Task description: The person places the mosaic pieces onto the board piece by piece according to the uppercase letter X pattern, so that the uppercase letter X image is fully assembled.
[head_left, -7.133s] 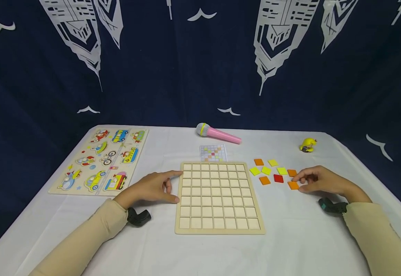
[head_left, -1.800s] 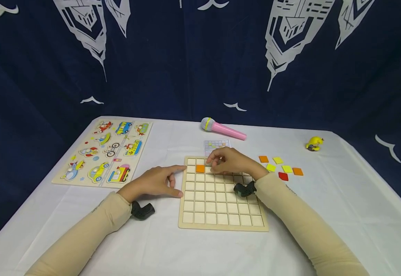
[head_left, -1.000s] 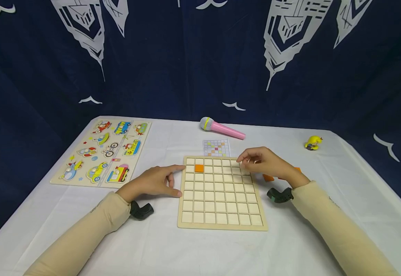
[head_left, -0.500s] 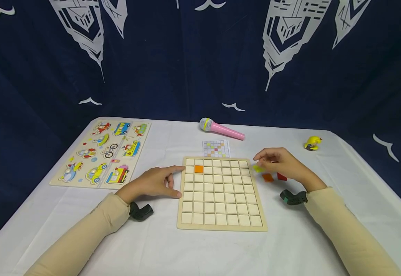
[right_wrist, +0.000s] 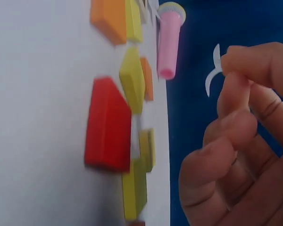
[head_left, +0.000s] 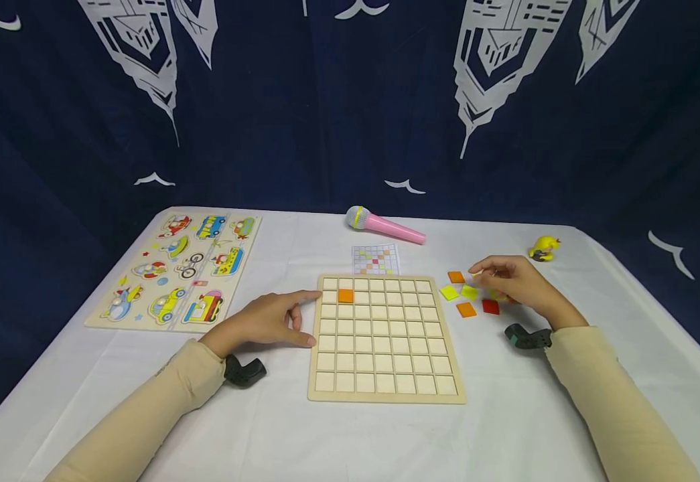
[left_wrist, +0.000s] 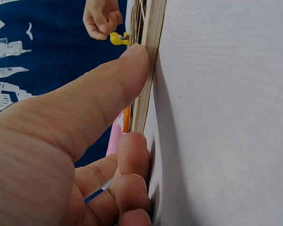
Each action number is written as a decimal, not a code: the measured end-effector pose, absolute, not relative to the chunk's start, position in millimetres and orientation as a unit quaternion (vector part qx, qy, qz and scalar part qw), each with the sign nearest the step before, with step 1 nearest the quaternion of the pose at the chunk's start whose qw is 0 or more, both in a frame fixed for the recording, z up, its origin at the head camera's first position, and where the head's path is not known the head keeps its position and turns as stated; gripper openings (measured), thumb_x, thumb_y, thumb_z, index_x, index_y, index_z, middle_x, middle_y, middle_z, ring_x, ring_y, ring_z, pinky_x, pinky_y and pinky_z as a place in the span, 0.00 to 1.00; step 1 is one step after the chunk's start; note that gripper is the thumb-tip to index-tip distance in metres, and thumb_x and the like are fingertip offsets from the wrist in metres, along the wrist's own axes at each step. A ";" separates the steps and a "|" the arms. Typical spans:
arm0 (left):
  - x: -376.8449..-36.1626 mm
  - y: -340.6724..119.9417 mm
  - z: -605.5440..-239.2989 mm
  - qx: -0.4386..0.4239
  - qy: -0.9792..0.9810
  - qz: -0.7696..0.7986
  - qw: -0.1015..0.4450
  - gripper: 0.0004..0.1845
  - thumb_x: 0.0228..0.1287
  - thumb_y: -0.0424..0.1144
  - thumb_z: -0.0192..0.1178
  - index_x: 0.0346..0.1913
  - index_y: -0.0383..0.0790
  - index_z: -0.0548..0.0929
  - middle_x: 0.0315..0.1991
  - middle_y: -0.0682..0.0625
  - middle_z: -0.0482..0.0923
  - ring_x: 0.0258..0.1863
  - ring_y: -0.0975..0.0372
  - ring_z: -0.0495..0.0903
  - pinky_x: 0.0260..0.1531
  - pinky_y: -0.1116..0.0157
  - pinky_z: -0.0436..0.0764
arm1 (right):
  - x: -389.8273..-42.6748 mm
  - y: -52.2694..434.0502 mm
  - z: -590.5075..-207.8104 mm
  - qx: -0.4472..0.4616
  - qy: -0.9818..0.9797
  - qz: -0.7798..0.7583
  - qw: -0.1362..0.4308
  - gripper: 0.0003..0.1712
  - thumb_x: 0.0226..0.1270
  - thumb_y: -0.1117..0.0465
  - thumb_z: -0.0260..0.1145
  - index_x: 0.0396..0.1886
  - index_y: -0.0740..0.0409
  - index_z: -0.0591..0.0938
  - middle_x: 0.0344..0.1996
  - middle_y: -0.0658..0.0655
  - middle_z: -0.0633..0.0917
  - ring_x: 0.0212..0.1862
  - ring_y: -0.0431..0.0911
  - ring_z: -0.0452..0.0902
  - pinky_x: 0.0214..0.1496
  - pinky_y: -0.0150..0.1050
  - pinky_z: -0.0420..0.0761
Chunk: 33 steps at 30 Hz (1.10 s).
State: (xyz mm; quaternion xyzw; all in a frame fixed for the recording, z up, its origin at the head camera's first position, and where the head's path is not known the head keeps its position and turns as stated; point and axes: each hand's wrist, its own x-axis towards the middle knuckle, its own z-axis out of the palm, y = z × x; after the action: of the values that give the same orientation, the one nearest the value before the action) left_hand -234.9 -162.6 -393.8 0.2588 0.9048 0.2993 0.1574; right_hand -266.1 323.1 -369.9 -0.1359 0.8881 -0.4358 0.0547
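Wooden and pale, the grid board [head_left: 386,338] lies flat on the white bench [head_left: 301,435] in front of the person, and one orange tile [head_left: 345,295] already sits in its second row, second cell from the left; every other cell shows bare wood. The rest of the loose tiles [head_left: 466,300], yellow, orange and red, lie scattered just to the right of the board.

The right hand [head_left: 515,284] hovers over that scatter with its fingers bent down toward the tiles. In the right wrist view the fingertips [right_wrist: 236,129] are curled close together above the red tile [right_wrist: 108,125], but nothing shows between them, so the grip looks narrow and empty, not yet closed on a piece. The left hand [head_left: 265,325] rests on the bench with thumb and forefinger pressed flat against the board's left edge [left_wrist: 148,70], steadying it rather than clasping it.

Judging from this, the step in hand is picking the second tile. A small pattern card [head_left: 376,258] lies just beyond the board's far edge, so the next move seems to call for choosing the colour that the card shows, pinching that one tile clear of its neighbours, which lie close together, and carrying it to its cell without nudging the board.

Farther out lie a pink toy microphone [head_left: 384,227], a yellow toy figure [head_left: 544,248] and a vehicle puzzle [head_left: 183,268].
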 end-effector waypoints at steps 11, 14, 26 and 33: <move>-233.6 -163.5 -395.0 0.255 0.905 0.302 0.160 0.49 0.60 0.49 0.82 0.81 0.40 0.70 0.32 0.56 0.80 0.26 0.62 0.74 0.31 0.65 0.71 | -272.4 328.8 -379.9 -0.132 0.908 -0.388 0.091 0.15 0.78 0.68 0.67 0.59 0.69 0.87 0.39 0.55 0.80 0.29 0.43 0.69 0.27 0.34 0.70; -233.6 -163.3 -394.9 0.254 0.904 0.305 0.162 0.49 0.60 0.49 0.82 0.81 0.40 0.70 0.33 0.56 0.80 0.26 0.62 0.74 0.31 0.65 0.71 | -273.0 326.3 -380.4 -0.143 0.909 -0.380 0.097 0.16 0.75 0.70 0.68 0.59 0.70 0.86 0.37 0.54 0.79 0.31 0.44 0.68 0.29 0.34 0.69; -236.5 -163.4 -396.5 0.260 0.903 0.304 0.157 0.49 0.60 0.49 0.82 0.81 0.40 0.70 0.32 0.57 0.80 0.26 0.62 0.75 0.31 0.65 0.72 | -274.8 322.7 -378.6 -0.166 0.932 -0.309 0.091 0.18 0.70 0.71 0.72 0.59 0.68 0.88 0.45 0.59 0.85 0.39 0.49 0.69 0.39 0.37 0.70; -236.4 -162.7 -394.6 0.258 0.902 0.307 0.159 0.49 0.60 0.48 0.82 0.81 0.40 0.70 0.32 0.57 0.81 0.26 0.62 0.75 0.31 0.65 0.72 | -275.3 324.7 -374.6 -0.163 0.931 -0.309 0.103 0.18 0.68 0.69 0.76 0.57 0.69 0.88 0.37 0.54 0.79 0.32 0.46 0.67 0.34 0.36 0.69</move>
State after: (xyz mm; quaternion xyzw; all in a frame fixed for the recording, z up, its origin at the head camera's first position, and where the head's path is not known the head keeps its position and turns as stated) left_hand -236.4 -162.7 -394.6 0.2575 0.9024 0.3066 0.1590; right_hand -275.3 324.7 -374.6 -0.1633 0.9312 -0.3090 0.1033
